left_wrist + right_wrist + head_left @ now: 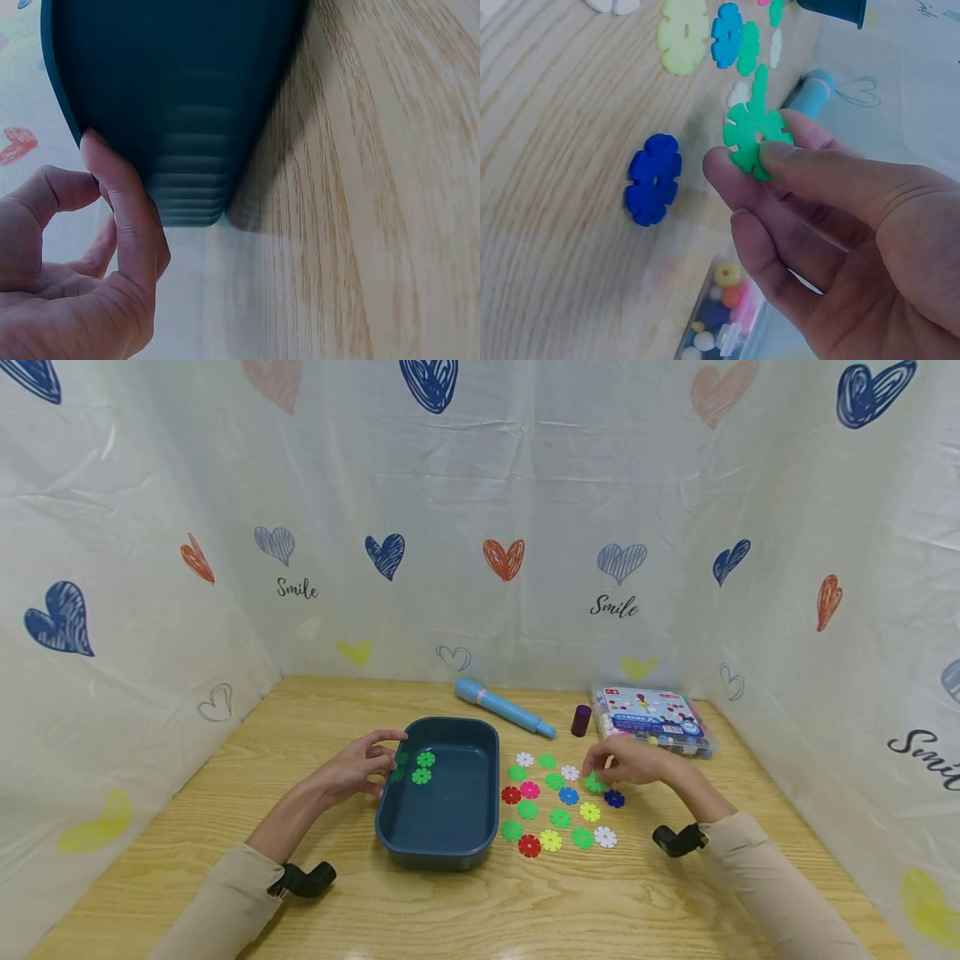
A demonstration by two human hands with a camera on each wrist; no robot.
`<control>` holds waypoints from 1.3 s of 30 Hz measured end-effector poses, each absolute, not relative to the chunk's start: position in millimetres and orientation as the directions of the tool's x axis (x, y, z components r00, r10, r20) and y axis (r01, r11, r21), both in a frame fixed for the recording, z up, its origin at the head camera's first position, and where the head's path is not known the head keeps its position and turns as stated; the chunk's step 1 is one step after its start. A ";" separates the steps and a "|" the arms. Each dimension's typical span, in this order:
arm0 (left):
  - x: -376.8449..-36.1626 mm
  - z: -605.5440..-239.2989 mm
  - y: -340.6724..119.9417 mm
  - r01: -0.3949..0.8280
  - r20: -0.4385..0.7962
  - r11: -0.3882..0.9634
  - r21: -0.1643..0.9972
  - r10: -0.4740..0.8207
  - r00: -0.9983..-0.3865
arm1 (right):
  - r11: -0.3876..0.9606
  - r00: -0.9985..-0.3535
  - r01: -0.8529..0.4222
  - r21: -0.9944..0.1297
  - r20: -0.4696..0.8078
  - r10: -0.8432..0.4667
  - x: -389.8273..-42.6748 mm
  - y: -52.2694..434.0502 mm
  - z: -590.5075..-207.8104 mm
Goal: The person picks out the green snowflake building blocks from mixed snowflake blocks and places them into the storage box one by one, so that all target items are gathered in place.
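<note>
My left hand (354, 768) pinches the left rim of a dark teal plastic basin (442, 852). In the left wrist view, thumb and finger grip the basin's edge (64, 90). Two green snowflake discs (423, 776) lie inside on the basin floor, mirrored in its side wall. My right hand (630, 760) pinches a green snowflake disc (742, 139) between thumb and fingers, over the right side of the scattered discs. A dark blue disc (654, 180) lies on the table close to that hand. Green, red, yellow, white, pink and blue discs (560, 817) spread flat right of the basin.
A light blue microphone-shaped stick (506, 708) lies behind the discs. Next to it stands a small dark purple cylinder (581, 720). At the back right sits a clear box (652, 720) of colored beads with a printed lid. Heart-printed curtains (480, 527) border the wooden table (330, 860).
</note>
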State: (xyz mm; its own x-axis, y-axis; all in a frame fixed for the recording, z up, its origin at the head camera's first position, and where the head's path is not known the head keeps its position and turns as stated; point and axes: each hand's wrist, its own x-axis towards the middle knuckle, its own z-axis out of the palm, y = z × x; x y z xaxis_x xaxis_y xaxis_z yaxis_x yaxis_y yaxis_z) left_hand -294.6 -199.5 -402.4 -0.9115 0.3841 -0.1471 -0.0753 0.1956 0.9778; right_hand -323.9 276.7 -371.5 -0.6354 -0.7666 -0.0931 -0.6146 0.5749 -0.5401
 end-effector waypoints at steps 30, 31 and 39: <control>-294.3 -401.6 -201.8 -0.064 -0.144 0.211 0.975 0.392 -0.909 | 0.571 -0.596 -0.623 -0.534 -0.148 -0.789 -332.6 239.9 -325.7; -294.4 -401.6 -202.0 -0.058 -0.140 0.213 0.975 0.396 -0.907 | 0.572 -0.594 -0.621 -0.536 -0.155 -0.790 -332.5 236.9 -323.8; -294.0 -400.8 -200.8 -0.064 -0.148 0.218 0.974 0.392 -0.908 | 0.606 -0.634 -0.567 -0.558 -0.174 -0.754 -329.4 214.2 -313.3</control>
State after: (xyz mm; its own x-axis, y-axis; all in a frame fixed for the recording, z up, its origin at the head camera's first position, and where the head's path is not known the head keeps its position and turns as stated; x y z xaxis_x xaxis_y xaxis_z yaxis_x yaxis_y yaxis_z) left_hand -294.0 -200.8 -400.8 -0.9080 0.3922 -0.1476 -0.0642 0.2178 0.9739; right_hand -329.4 214.2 -313.3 -0.6337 -0.7537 -0.1743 -0.5670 0.6058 -0.5581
